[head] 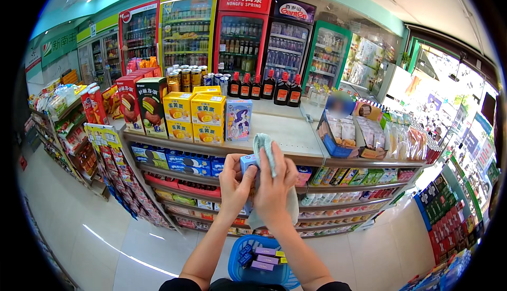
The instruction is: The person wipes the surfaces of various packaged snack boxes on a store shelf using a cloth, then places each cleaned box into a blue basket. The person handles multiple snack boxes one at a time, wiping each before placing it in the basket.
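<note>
My left hand (234,184) grips a light blue box (248,161), most of it hidden behind my fingers and the cloth. A pale green cloth (264,148) is bunched in my right hand (275,188), pressed against the box's side, its lower end hanging below my palm. Just beyond my hands, on the top shelf (281,134), stands an upright light blue carton with a cartoon pony (238,119). Left of it, yellow egg-yolk pie boxes (208,118) are stacked two high.
A blue plastic basket (233,257) with several small purple and blue boxes sits below my hands. Dark bottles with red caps (282,90) line the shelf's back. Open display cartons (336,132) stand at right. Tall chocolate-pie boxes (152,106) stand at left. Drink fridges (242,37) line the wall.
</note>
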Available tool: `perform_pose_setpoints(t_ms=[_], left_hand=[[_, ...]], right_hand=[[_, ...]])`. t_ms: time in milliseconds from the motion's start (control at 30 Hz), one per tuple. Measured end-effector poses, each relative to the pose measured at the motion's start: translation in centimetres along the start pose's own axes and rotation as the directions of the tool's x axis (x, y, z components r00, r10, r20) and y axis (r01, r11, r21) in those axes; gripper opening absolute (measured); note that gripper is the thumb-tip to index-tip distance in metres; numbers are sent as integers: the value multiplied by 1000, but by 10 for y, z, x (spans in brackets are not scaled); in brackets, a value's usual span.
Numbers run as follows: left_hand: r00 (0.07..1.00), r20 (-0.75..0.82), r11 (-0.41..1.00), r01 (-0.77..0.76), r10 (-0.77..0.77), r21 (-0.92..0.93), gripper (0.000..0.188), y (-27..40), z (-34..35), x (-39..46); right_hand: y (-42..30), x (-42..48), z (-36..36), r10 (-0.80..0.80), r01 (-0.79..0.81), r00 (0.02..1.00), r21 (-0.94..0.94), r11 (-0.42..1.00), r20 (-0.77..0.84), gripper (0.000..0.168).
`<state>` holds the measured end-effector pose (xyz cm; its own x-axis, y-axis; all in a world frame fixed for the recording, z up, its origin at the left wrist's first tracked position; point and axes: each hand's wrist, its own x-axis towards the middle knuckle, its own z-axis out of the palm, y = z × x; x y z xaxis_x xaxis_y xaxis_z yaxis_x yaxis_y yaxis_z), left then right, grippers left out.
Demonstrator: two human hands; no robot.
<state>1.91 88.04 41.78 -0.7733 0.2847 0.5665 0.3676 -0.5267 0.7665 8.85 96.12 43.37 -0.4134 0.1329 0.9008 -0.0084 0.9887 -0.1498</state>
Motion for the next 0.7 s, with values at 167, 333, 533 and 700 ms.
perform_pose_setpoints(t_ms=[167, 333, 533, 700], left_hand=[[996, -86, 990, 9, -21, -140, 19, -1, -6, -5], [993, -100, 966, 30, -57, -259, 25, 4, -4, -9], [976, 213, 992, 20, -47, 128, 39, 18, -4, -23], [988, 157, 981, -30, -1, 193, 43, 23, 7, -28]], right_hand=[[-15, -48, -3, -97, 99, 993, -17, 995, 73, 55], [6, -64, -16, -147, 150, 988, -91, 985, 39, 46], [7, -12, -43, -83, 83, 996, -23, 996, -23, 49], [11, 1, -52, -188, 180, 979, 103, 978, 74, 50]])
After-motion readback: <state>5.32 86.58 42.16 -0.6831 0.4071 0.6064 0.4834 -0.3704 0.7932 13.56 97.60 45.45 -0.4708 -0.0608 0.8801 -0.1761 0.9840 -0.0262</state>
